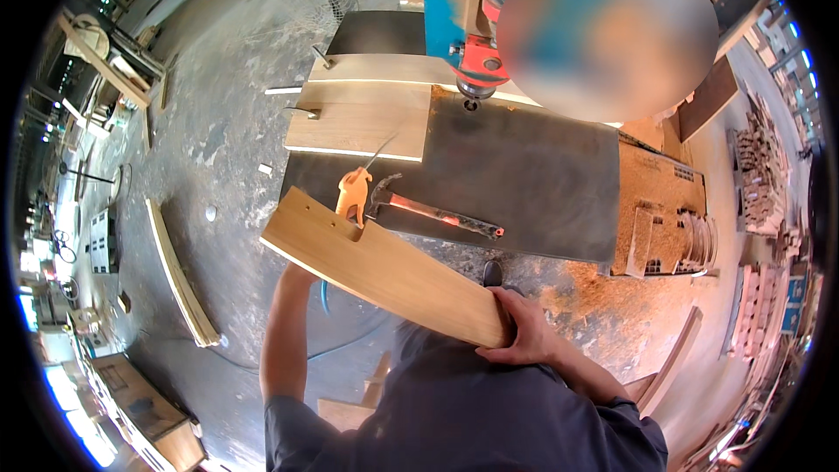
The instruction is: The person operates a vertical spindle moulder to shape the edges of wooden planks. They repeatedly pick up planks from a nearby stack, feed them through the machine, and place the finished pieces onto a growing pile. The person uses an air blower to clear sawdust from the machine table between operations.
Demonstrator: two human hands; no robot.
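Note:
A long, slightly curved wooden board [393, 273] is held up in front of my body, tilted down toward the right. Two small holes and a notch show near its left end. My right hand [523, 329] is closed round the board's right end. Under the left part of the board is my left hand [300, 273], its fingers mostly hidden, bearing that side. Just beyond the board, an orange air blow gun [353, 190] with a thin nozzle lies on the dark machine table [533, 179]. Beside it rests a claw hammer [441, 214] with a red and black handle.
Pale boards [363, 122] lie against a fence on the table's far left, with metal pins. A red machine head [482, 61] stands over the table. Sawdust [585, 301] covers the floor at right. Curved wood strips [179, 275] lie on the floor at left.

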